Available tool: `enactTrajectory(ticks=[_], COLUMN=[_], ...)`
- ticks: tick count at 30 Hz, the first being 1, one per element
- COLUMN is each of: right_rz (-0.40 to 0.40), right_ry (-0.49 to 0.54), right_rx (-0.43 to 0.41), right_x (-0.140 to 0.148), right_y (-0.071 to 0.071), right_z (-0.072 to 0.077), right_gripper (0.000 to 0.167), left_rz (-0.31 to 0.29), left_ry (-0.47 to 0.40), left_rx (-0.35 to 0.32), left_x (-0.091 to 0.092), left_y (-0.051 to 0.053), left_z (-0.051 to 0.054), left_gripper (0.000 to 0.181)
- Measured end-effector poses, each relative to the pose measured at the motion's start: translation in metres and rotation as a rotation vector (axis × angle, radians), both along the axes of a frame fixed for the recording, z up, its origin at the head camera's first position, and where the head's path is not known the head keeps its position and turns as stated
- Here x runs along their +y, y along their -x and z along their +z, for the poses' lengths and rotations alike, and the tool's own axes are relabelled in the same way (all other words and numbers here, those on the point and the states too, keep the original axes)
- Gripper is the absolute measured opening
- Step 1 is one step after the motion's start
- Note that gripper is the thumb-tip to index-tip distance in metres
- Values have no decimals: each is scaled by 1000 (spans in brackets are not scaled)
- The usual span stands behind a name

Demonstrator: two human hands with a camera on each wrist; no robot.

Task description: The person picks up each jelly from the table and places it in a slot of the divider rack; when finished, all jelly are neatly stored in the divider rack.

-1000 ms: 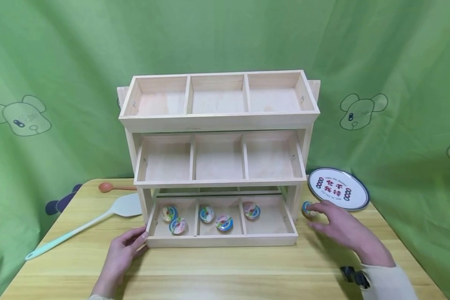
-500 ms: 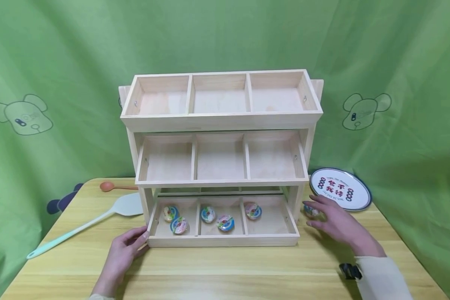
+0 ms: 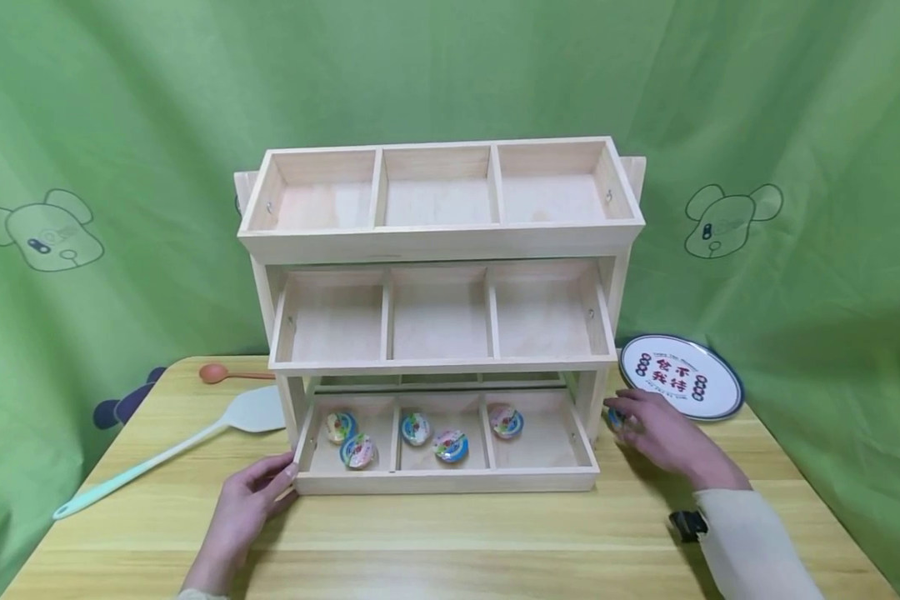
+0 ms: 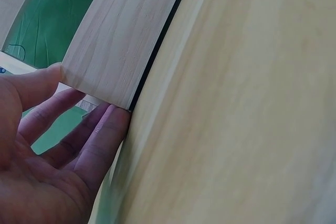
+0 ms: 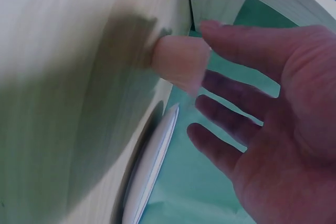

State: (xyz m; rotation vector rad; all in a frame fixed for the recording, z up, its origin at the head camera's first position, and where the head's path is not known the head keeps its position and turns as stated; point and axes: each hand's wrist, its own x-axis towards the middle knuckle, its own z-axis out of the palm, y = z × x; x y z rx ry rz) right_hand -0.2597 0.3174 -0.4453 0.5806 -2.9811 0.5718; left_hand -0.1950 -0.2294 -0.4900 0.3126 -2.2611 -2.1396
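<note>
My left hand (image 3: 243,508) rests at the left front corner of the bottom tray (image 3: 450,483) of a three-tier wooden rack. In the left wrist view, its thumb and fingers touch the end of the tray's front board (image 4: 123,40). My right hand (image 3: 663,437) reaches to a small jelly cup (image 5: 181,61) on the table, right of the rack. Its thumb and fingers are spread about the cup's lid end, and a gap shows beside the thumb tip. Several more jelly cups (image 3: 450,447) lie in the bottom tray: two left, two middle, one right.
An oval plate (image 3: 678,375) with red characters lies behind my right hand. At left are a white spatula (image 3: 251,410) with a mint handle and an orange spoon (image 3: 213,373). The middle tray (image 3: 438,321) overhangs the bottom one. A green curtain (image 3: 450,67) hangs behind.
My right hand has shifted slightly left and come in closer around the jelly cup beside the rack. My left hand stays at the tray corner, and the cups in the tray have not moved.
</note>
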Motion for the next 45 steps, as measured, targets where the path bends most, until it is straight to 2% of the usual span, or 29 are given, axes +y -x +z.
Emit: enactTrajectory(ticks=[7,13,23,30,36,45], right_rz=[-7,-2,21,48,48,68], right_ry=[-40,-59,-29,-29,-56,-41], right_rx=[4,-14,-37,-16,-11,-22], right_x=[0,0,7,9,10,11], right_y=[5,5,-14,-24,-32,-41], right_z=[-5,-2,7,12,12,11], right_gripper=[39,35,36,33,33,32], left_rz=[-1,0,-2,0,2,-1], left_ry=[-7,-11,-8,-10,-19,-24], left_rx=[5,10,14,10,2,17], left_x=[1,0,1,1,0,0], left_y=[0,0,0,-1,-2,-1], left_z=[0,1,1,0,-2,-1], left_gripper=[40,40,40,40,40,41])
